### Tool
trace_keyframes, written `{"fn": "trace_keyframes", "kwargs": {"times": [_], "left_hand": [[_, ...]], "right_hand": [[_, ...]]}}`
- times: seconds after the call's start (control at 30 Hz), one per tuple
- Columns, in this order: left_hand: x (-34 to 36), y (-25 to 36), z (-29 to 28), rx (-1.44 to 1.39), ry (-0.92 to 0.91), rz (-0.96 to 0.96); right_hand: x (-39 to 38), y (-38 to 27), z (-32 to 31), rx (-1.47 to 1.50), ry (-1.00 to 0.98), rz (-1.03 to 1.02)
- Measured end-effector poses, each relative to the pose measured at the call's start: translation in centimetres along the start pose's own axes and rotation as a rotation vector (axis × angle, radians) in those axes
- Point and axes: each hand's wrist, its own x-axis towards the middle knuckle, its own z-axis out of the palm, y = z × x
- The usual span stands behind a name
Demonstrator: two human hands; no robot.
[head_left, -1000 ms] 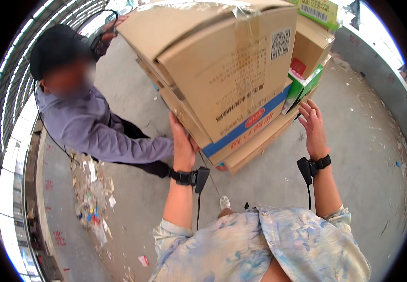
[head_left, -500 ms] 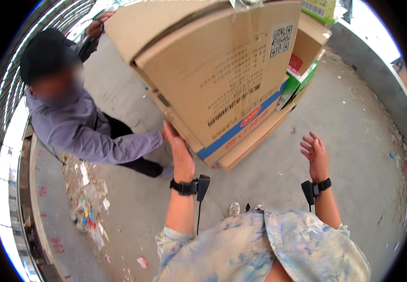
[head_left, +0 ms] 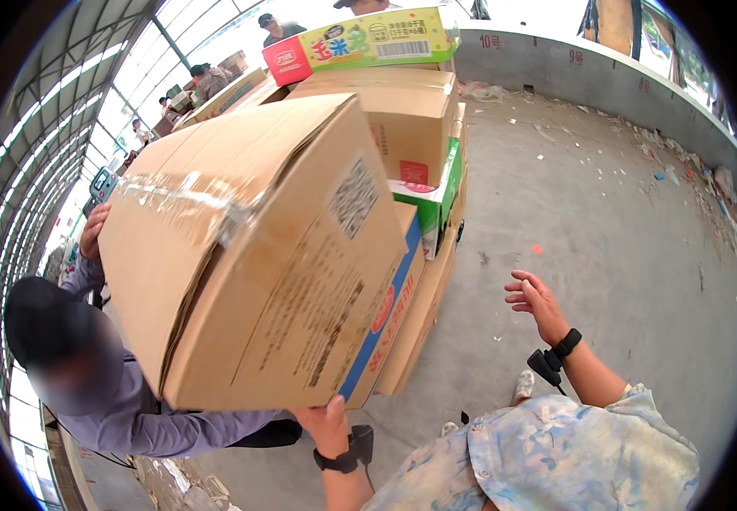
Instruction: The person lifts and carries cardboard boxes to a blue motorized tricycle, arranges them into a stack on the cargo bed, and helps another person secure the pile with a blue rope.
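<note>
A large brown cardboard box with a blue stripe and a square code leans at a tilt on the near left of a pile of boxes. At its lower edge, my left hand grips it from below, some fingers hidden by the carton. My right hand hangs in the air to the right of the pile, open, with nothing in it. A co-worker in a dark cap and purple-grey jacket stands at the left, a hand on the box's far left side.
Behind the big box are another brown carton, a green box and a long yellow-green box on top. A low grey wall curves round the far right, with litter along it. More people are farther back.
The view has swung so the pile's top and people behind it show. The big box appears lower and farther left. My left hand has shifted to its lower edge; my right stays free.
</note>
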Motion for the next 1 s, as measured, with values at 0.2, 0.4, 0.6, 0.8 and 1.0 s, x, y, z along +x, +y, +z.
{"fn": "trace_keyframes", "kwargs": {"times": [0.2, 0.4, 0.6, 0.8, 1.0], "left_hand": [[0.2, 10.3, 6.2, 0.198, 0.350, 0.594], [-1.6, 12.0, 18.7, 0.333, 0.253, 0.708], [3.6, 15.7, 33.2, 0.296, 0.090, 0.343], [10.5, 14.2, 39.0, 0.099, 0.136, 0.107], [15.6, 11.8, 40.3, -0.013, 0.230, 0.134]], "right_hand": [[3.6, 0.4, -7.9, 0.016, 0.071, 0.016], [10.5, -1.4, -17.9, 0.061, 0.060, -0.023], [15.9, -2.6, -29.7, 0.092, 0.116, 0.010], [20.9, -1.2, -35.4, 0.191, 0.173, 0.088], [24.0, -1.1, -35.8, 0.132, 0.155, 0.131]]}}
